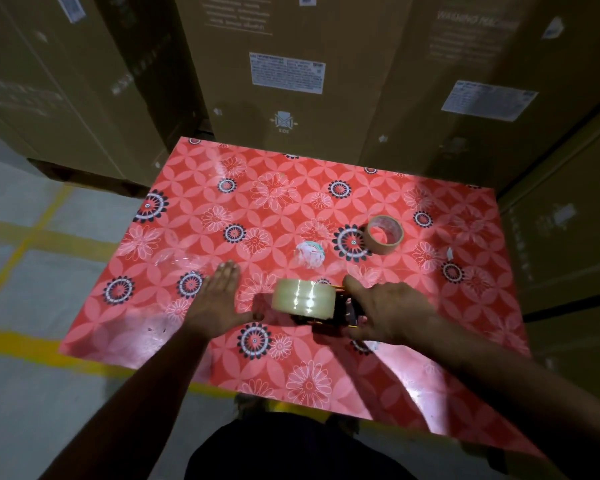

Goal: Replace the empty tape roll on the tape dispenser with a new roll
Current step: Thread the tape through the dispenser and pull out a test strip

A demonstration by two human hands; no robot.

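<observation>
A full roll of clear tape [303, 298] sits on the black and yellow tape dispenser [340, 311] near the table's front middle. My right hand [387, 311] grips the dispenser from the right, fingers curled around its body. Left of the roll, my left hand [219, 297] is held flat with straight fingers, its thumb reaching toward the roll's near side. An empty brown cardboard tape core [384, 234] lies farther back on the right. A crumpled wad of used tape [309, 252] lies between the core and the dispenser.
The table has a red floral cover [257, 188]. Tall cardboard boxes [284, 81] stand close behind it and along the right side. Grey floor with yellow lines [25, 244] lies to the left.
</observation>
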